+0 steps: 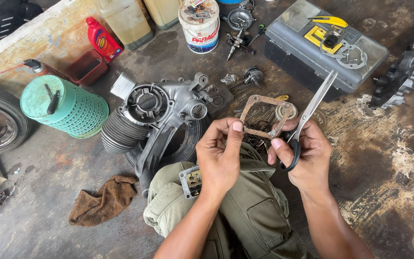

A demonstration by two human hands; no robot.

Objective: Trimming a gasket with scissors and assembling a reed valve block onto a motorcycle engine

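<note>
Between my two hands, above my knees in olive-green trousers, I see a thin brown rectangular gasket frame with an open middle. My left hand pinches its lower left edge between thumb and forefinger, the other fingers curled under. My right hand touches the frame's lower right corner with a fingertip while gripping a pair of steel scissors with black handles; the blades point up and to the right, and look nearly shut. I see a small metal block with a brass-coloured face resting on my left knee, just beside the left wrist.

On the stained concrete floor left of the gasket lies a grey finned engine casing. A brown rag sits below it, a turquoise mesh basket further left. A grey plastic toolbox stands beyond the scissors' tip, with a white plastic bucket of parts well apart at the top.
</note>
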